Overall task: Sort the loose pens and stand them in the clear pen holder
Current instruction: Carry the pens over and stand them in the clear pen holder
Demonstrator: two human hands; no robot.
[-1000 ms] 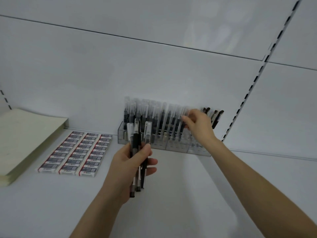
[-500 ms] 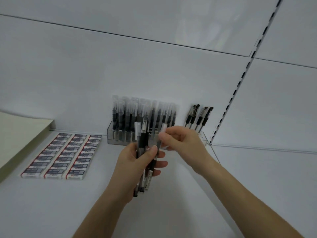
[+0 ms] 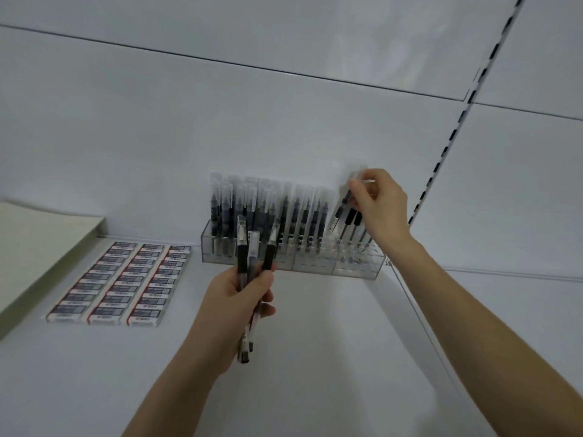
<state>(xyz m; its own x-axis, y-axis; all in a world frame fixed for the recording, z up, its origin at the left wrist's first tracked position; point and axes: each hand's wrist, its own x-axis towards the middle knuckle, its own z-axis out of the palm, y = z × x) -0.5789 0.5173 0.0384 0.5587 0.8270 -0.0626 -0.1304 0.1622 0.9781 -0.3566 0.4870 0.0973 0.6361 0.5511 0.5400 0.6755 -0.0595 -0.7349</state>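
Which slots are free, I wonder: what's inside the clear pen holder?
In the clear pen holder, capped pens fill left and middle; black-grip pens lean at its right, where the right hand pinches one. Loose pens in the left hand hide some slots.

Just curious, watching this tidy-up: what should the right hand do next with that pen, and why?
Probably lower the pen into the right end of the clear holder: the right hand pinches it tilted over similar black-grip pens standing there.

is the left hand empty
No, the left hand grips a bunch of pens in front of the holder.
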